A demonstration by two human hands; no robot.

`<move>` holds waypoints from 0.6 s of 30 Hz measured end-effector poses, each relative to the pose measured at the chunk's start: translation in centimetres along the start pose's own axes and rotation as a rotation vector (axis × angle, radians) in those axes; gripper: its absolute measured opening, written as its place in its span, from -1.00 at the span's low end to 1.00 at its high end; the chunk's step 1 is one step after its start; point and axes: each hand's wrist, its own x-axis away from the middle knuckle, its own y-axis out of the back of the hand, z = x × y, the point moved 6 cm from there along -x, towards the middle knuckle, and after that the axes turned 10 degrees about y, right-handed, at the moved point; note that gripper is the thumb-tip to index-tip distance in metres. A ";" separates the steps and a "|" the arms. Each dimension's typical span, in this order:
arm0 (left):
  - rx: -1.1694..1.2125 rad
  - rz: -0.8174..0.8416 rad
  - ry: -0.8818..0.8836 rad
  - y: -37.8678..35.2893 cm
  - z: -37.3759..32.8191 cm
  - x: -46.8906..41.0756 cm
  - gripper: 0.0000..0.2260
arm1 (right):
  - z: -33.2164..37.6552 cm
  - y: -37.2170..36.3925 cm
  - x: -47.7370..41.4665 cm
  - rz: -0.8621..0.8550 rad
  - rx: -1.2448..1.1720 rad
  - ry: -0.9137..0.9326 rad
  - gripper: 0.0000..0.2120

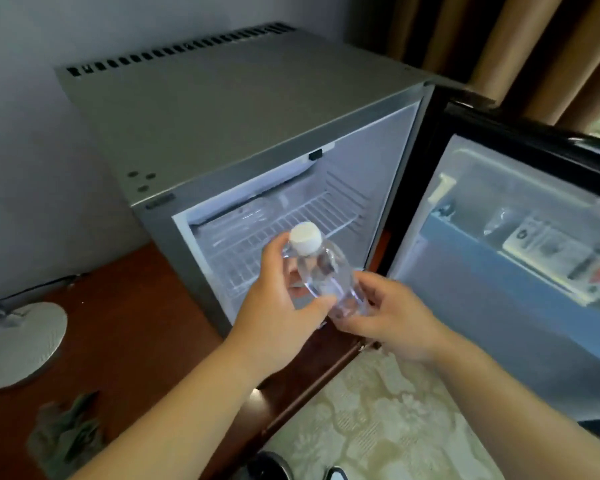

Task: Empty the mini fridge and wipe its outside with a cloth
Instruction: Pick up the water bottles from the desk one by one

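Both bare forearms reach in from the bottom edge, and the left hand (274, 306) has its fingers and thumb curled round the upper body of a small water bottle (317, 271). It's clear smooth plastic with a ribbed white cap (305, 238), tilted with the cap up and away from the person. The right hand (390, 317) pinches the bottle's lower end between thumb and fingertips. The bottle sits in mid-air just in front of the mini fridge (222, 109), a boxy grey metal cabinet with a slotted vent along its back edge. Its door (492, 323) swings wide open to the right, packets blurred behind the translucent door shelf. Inside, a white wire rack (257, 244) shows against pale walls. On the left, a crumpled greenish cloth (66, 438) lies on the glossy reddish-brown wooden counter (136, 323), near a round grey lamp base (18, 344). Cream patterned carpet (378, 427) lies below, brown curtains (499, 36) hang behind.
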 end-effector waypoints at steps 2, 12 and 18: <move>0.049 -0.082 0.017 0.0 -0.4 -2.1 -0.22 | -0.4 2.2 -2.4 0.025 0.148 0.035 -0.59; -0.497 -0.520 0.113 2.8 -0.3 -8.6 -0.34 | 0.1 4.7 -15.6 0.155 0.668 0.093 -0.45; -0.902 -0.514 0.074 2.8 1.9 -11.3 -0.29 | 0.0 4.2 -19.9 0.150 0.725 0.117 -0.61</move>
